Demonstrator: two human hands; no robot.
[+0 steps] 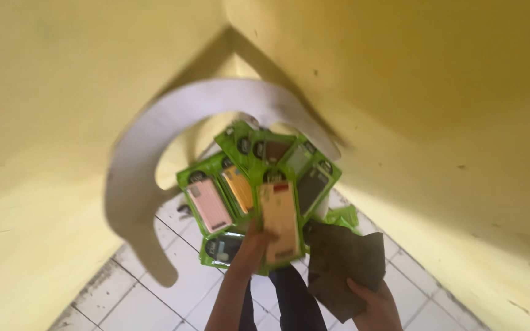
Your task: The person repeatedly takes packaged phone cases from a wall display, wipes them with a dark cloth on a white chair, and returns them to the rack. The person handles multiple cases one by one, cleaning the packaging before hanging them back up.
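Packets of phone cases [259, 196], green-edged, fan out above the left hand [254, 244], its grip pinching their lower ends. Beside it, the right hand [372, 300] clasps a dark brown cloth [345, 263]. Wiping looks barely started; none shows done.

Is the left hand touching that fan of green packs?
Touching. The head view shows the left hand gripping the bottom of the fanned green packs, thumb lying over the front pack. The right hand holds a dark cloth.
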